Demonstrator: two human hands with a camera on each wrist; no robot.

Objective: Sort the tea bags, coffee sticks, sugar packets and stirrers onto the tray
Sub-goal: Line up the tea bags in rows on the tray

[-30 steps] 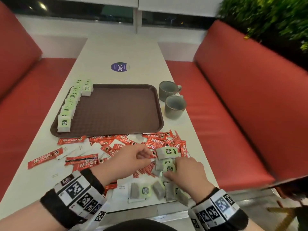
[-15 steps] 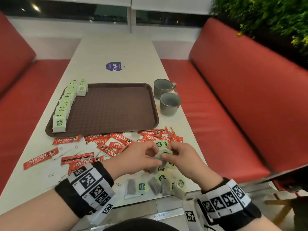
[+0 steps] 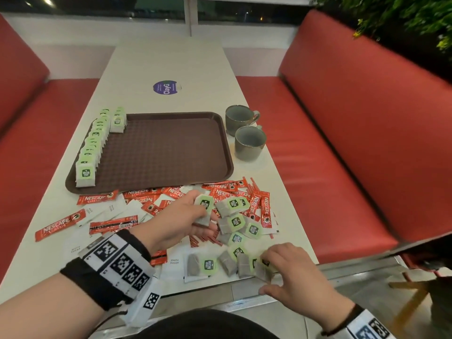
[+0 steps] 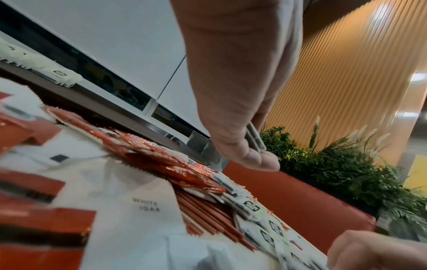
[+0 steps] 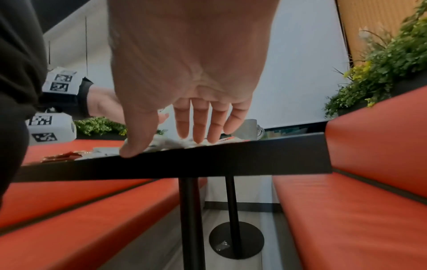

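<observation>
Already the left hand (image 3: 182, 220) pinches a small stack of tea bags (image 3: 204, 209) above the pile, while the right hand (image 3: 289, 272), fingers spread, reaches loose ones (image 3: 228, 261) at the table edge; light, limp sachets, probably best pinched by their flat faces.

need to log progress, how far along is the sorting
Done: a row of tea bags stands along the tray's left edge. In hand: the left hand holds a few tea bags; the right hand reaches for loose tea bags near the table edge. Left: coffee sticks, sugar packets, red stirrers, all off the tray.
</observation>
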